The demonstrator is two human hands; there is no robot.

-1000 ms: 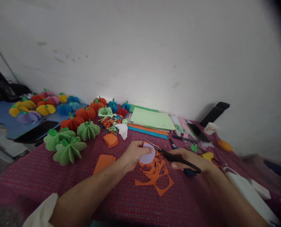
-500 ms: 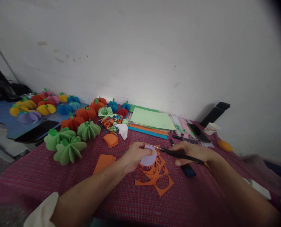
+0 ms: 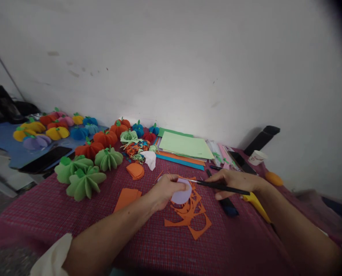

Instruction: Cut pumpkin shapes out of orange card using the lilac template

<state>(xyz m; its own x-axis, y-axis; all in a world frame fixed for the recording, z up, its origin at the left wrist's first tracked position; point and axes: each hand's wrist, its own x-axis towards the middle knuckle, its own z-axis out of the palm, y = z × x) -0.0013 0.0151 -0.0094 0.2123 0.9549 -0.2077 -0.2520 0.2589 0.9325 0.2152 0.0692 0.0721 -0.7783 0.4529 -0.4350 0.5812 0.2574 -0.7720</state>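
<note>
My left hand [image 3: 165, 189] is closed on a pale lilac paper circle [image 3: 182, 195], with orange paper behind it, just above the red checked tablecloth [image 3: 55, 214]. My right hand [image 3: 234, 181] grips black scissors [image 3: 217, 186], their blades nearly closed and pointing left at the top edge of the circle. Orange paper offcuts [image 3: 189, 215] with round holes lie under and in front of both hands.
Green paper pumpkins [image 3: 86, 174] sit at the left, orange, blue, yellow and purple ones behind. A stack of orange circles [image 3: 135, 170], orange squares [image 3: 126, 197], coloured paper sheets [image 3: 185, 147], a yellow-handled tool [image 3: 255, 203], a dark blue object [image 3: 228, 207], a phone [image 3: 45, 159] and a paper cup [image 3: 257, 157] surround the hands.
My right hand has lifted and swung the scissors flatter, blades closing at the circle's top edge. The left hand has turned the circle slightly. A yellow-handled tool now shows under my right wrist.
</note>
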